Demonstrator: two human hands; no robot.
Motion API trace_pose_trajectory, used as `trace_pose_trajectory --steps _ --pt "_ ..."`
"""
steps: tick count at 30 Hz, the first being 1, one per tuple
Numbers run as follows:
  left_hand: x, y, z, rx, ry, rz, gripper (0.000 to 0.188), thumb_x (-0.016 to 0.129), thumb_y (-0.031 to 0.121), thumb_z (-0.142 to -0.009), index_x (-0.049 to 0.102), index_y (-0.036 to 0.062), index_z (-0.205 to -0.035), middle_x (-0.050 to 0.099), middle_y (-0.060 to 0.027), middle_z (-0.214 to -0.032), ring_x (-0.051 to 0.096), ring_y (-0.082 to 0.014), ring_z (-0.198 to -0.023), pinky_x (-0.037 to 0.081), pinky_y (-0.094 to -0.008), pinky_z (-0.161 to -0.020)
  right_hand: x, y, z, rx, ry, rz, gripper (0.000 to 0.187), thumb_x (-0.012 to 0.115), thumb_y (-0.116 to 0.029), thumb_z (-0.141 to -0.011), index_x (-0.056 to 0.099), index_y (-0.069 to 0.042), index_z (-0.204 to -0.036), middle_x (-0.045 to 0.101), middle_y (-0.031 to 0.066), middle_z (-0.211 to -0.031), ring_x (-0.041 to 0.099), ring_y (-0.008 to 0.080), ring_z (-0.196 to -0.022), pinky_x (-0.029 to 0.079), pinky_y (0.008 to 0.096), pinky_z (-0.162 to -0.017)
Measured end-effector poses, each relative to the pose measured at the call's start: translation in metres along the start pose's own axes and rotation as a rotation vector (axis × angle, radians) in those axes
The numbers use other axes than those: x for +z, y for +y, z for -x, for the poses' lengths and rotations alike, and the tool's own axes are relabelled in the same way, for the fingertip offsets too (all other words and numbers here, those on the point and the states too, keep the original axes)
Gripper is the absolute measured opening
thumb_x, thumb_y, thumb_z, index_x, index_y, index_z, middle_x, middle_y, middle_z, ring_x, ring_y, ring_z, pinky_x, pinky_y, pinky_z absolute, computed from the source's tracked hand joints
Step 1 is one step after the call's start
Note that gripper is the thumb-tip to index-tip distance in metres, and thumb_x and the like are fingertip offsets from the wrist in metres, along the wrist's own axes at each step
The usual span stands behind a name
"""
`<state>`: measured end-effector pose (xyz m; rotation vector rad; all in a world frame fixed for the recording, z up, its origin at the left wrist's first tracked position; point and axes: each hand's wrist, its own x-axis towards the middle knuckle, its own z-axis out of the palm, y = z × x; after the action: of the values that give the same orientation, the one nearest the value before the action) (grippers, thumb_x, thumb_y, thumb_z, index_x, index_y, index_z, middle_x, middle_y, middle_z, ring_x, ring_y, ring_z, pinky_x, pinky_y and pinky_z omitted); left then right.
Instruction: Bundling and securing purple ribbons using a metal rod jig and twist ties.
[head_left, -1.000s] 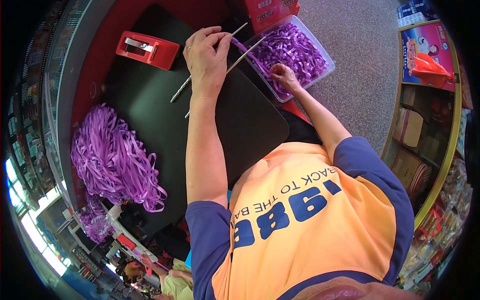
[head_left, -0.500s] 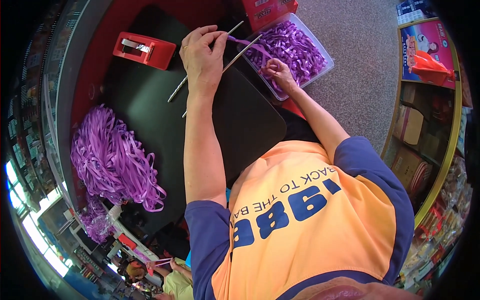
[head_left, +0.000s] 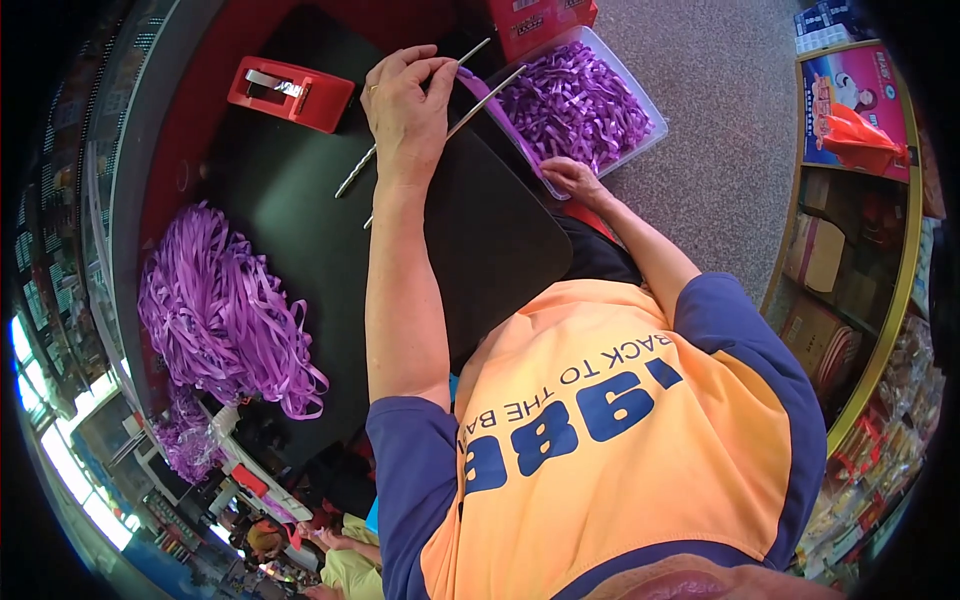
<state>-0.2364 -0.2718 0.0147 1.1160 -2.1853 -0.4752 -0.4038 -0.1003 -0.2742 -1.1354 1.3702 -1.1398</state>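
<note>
The left hand (head_left: 405,110) pinches a purple ribbon strip (head_left: 495,112) against two thin metal rods (head_left: 440,125) above the black tabletop (head_left: 300,210). The right hand (head_left: 572,178), fingers closed on the strip's other end, sits at the near edge of the clear plastic bin of purple ribbon (head_left: 580,100), just beyond the tabletop's corner.

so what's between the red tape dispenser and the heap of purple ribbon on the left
In the head view, only bare black mat lies between the red tape dispenser and the purple ribbon heap.

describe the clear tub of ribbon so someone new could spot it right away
Start at the black board on the red counter and go to its far right corner, past the left hand holding two metal rods. The clear plastic tub sits there, full of short purple ribbon strips. The other purple ribbon, the loose heap on the left, has no container.
</note>
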Motion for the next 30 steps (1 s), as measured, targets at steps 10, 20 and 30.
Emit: trace_pose_trajectory --steps 10,20,30 --pt "-0.002 -0.005 0.0 -0.018 -0.009 0.017 0.019 0.064 0.025 -0.084 0.073 0.009 -0.092 0.063 -0.0037 -0.112 0.049 -0.024 -0.113 0.035 -0.0358 -0.098 -0.029 -0.091 0.116 -0.376 0.26 0.564 0.016 0.07 -0.014 -0.077 0.071 -0.011 -0.093 0.059 0.0075 -0.113 0.051 0.026 -0.104 0.042 0.0367 -0.088" --pt "-0.002 -0.01 -0.003 -0.029 -0.057 0.0 0.021 0.064 0.025 -0.084 0.073 0.0106 -0.097 0.058 -0.0061 -0.122 0.046 -0.0257 -0.118 0.037 -0.036 -0.1 -0.027 -0.185 0.154 -0.725 -0.027 0.71 0.02 0.072 -0.01 -0.07 0.071 -0.009 -0.09 0.065 0.0032 -0.107 0.054 0.0195 -0.086 0.045 0.0298 -0.077" --pt "0.002 -0.022 -0.002 0.011 0.018 0.055 0.02 0.067 0.027 -0.081 0.074 0.0105 -0.089 0.062 -0.0074 -0.116 0.05 -0.0286 -0.113 0.038 -0.0391 -0.097 -0.019 -0.187 0.165 -0.545 0.219 0.602 0.027 0.075 -0.001 -0.065 0.07 -0.007 -0.09 0.066 0.0036 -0.084 0.057 0.0201 -0.078 0.046 0.0321 -0.073"
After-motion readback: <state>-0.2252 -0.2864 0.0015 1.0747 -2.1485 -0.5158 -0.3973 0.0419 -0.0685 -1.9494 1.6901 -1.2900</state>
